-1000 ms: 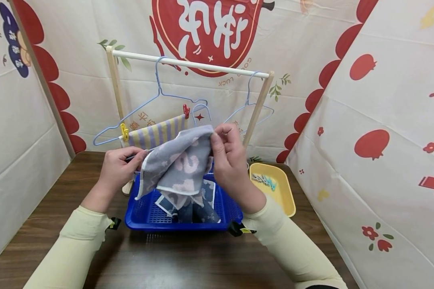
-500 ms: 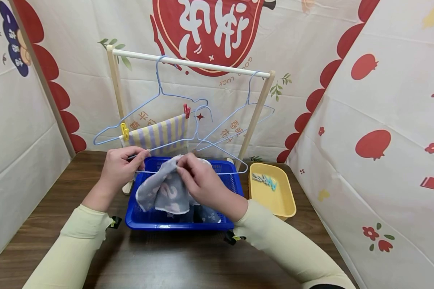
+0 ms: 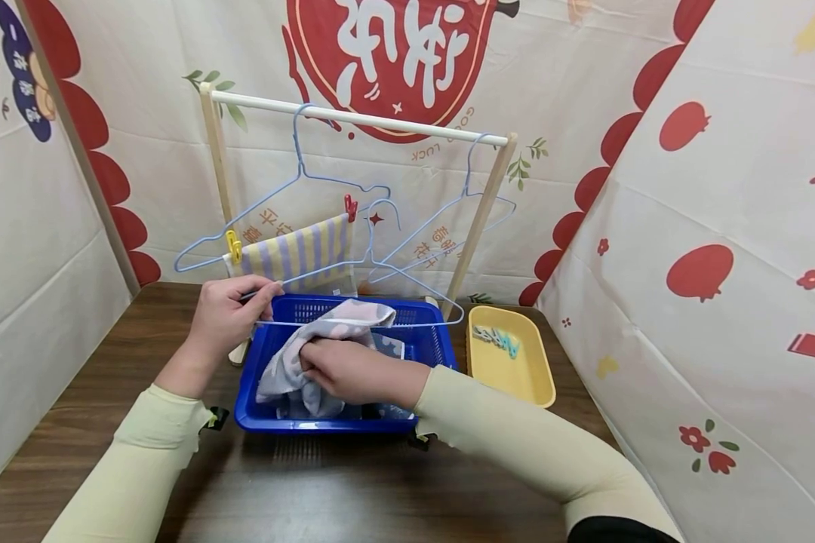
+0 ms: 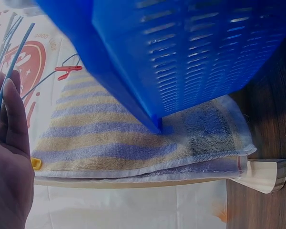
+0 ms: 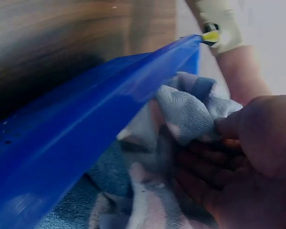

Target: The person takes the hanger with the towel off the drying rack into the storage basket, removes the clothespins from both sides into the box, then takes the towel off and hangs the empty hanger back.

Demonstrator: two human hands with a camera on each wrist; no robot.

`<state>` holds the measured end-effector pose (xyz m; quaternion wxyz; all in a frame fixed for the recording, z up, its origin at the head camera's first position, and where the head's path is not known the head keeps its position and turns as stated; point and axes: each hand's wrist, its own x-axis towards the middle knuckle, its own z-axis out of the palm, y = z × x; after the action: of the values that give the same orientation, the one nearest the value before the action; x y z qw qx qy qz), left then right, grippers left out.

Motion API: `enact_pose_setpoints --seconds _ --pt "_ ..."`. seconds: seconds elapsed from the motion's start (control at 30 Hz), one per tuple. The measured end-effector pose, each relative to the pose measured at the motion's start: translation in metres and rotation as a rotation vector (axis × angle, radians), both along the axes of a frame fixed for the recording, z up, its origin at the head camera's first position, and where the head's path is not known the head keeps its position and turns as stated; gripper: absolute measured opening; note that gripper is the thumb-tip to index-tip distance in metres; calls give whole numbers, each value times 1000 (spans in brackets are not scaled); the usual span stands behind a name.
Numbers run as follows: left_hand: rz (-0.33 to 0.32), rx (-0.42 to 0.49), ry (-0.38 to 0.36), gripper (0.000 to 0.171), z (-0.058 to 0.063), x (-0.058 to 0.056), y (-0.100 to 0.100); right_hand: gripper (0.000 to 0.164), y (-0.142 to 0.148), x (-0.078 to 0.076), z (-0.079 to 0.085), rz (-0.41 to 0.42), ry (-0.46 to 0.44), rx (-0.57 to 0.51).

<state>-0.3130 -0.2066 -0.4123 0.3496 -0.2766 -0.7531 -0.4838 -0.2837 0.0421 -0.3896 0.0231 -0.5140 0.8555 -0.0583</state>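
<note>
Hanger [image 3: 370,257] pinched near one end in left fingers [image 3: 261,296], probably to keep it steady above the blue basket [image 3: 312,427]; grey towel [image 3: 290,364] bunched at its lower bar, partly down in the basket, grasped by right fingers [image 3: 318,363], seemingly to control its loose folds.

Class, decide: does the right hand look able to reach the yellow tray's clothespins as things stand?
Probably yes: nothing covers the clothespins, and the yellow tray lies open. The right hand holds the gray cloth, though, which it would likely have to release first.
</note>
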Motion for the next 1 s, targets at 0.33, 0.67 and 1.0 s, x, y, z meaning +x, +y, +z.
enact_pose_setpoints --seconds 0.33,0.67,1.0 --pt "-1 4 -2 17 2 2 -2 15 -15 -17 -28 35 -71 130" --pt "-3 7 -10 16 6 3 -3 11 -20 -27 -28 12 -277 242" --pt "21 15 -25 9 10 7 -4 23 -13 -35 -11 -120 -553 90"
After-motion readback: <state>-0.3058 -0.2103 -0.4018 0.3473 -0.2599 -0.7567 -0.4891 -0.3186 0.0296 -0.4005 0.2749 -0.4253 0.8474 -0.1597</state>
